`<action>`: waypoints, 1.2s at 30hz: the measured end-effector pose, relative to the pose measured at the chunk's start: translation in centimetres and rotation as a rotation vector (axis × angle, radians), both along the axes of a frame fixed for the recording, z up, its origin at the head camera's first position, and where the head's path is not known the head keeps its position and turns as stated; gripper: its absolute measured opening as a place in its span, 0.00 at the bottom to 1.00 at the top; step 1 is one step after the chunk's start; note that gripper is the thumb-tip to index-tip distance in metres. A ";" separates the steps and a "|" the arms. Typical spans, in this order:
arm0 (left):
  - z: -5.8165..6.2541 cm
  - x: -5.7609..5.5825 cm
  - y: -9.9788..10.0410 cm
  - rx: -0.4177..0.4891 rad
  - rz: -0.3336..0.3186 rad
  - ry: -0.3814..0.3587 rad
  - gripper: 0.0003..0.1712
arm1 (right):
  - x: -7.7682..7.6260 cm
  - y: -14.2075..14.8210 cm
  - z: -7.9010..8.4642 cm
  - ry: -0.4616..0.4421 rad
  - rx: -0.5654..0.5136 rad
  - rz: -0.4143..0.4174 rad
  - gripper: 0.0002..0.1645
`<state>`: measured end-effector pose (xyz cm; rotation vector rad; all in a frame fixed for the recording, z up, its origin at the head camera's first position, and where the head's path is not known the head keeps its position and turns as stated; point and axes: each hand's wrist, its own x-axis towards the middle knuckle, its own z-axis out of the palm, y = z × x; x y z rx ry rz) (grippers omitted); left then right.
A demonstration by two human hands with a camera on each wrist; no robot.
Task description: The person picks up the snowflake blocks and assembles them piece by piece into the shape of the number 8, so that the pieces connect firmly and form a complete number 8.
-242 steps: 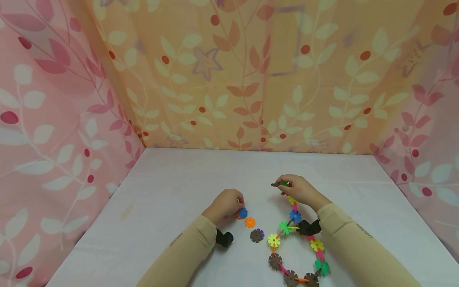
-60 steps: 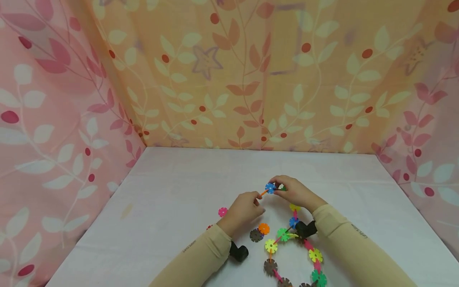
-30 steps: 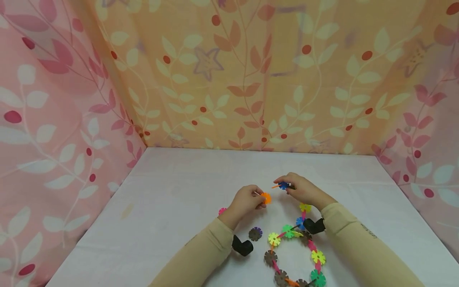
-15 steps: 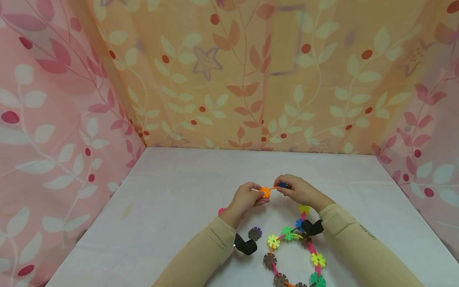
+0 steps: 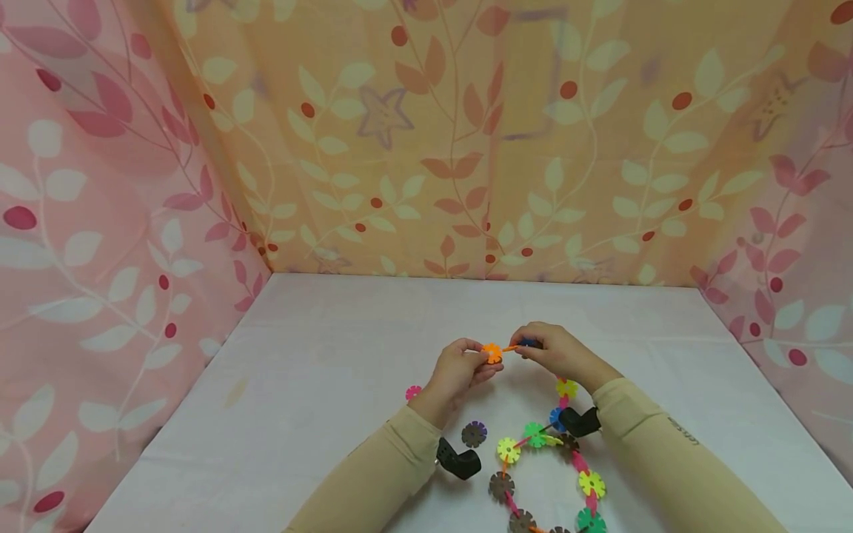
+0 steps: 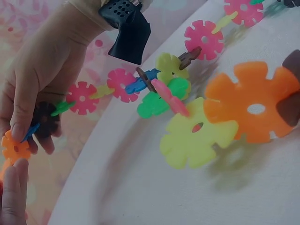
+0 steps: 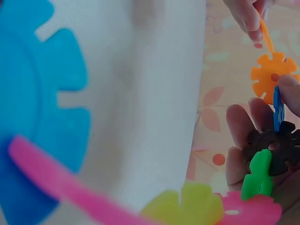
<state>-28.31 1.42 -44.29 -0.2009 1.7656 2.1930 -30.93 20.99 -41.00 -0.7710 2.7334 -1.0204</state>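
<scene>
In the head view my left hand (image 5: 460, 370) pinches an orange notched flower disc (image 5: 492, 354) between thumb and fingers. Its edge meets another orange disc (image 5: 509, 348), seen edge-on, at the free end of a chain. My right hand (image 5: 556, 348) grips that end around a blue disc (image 5: 529, 343). In the right wrist view the blue disc (image 7: 278, 110) is slotted between an orange disc (image 7: 274, 75) and a black one (image 7: 274, 146), then green and pink discs follow. The chain runs down past a yellow disc (image 5: 566, 389) to a ring of linked discs (image 5: 591, 484) on the table.
A brown disc (image 5: 474, 434) overlapping a purple one lies left of the ring. A pink disc (image 5: 413, 393) lies partly behind my left wrist. Black wrist cameras (image 5: 458, 459) hang below both wrists. Floral cloth (image 5: 426, 185) walls the white table (image 5: 333, 326) at the back and sides.
My left hand has gone from the table to the chain's end, first with a blue disc and an orange one, then with another orange disc, now against the end piece. My right hand stays near its place.
</scene>
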 end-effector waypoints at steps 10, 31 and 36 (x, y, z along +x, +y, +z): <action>0.1 0.2 -0.2 -0.104 -0.063 0.045 0.06 | 0.2 -0.5 0.2 0.019 -0.032 0.034 0.04; -0.3 0.4 -0.9 -0.166 -0.114 0.072 0.09 | 0.3 -0.4 0.5 0.023 -0.006 0.097 0.04; -0.8 1.2 -1.8 -0.357 -0.245 0.114 0.09 | 0.2 -0.2 0.3 0.071 -0.013 0.110 0.02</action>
